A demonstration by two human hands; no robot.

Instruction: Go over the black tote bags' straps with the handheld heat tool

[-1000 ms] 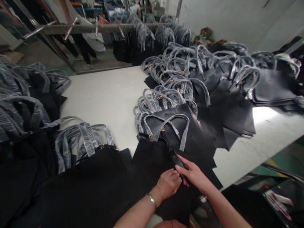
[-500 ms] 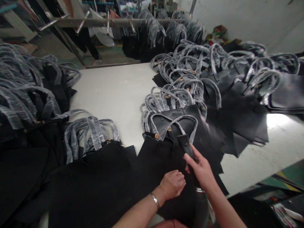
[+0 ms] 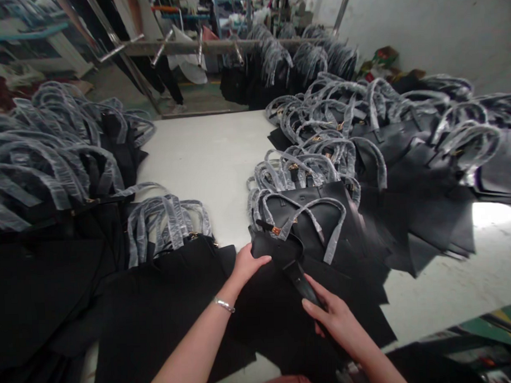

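Left hand — fingers mostly hidden by black bag, background person cut off at top, rightmost bags cropped

A shiny silver-toned metal bracelet circles the wrist below the left hand, which touches a matt black bag. The black strip in the right hand looks smooth, with a faint leather-like sheen. Beyond the hands, crinkled clear plastic film wraps bag handles near a glossy gold-toned metal buckle; farther right of the right hand, smooth, glossier black bags lie on a smooth white tabletop.
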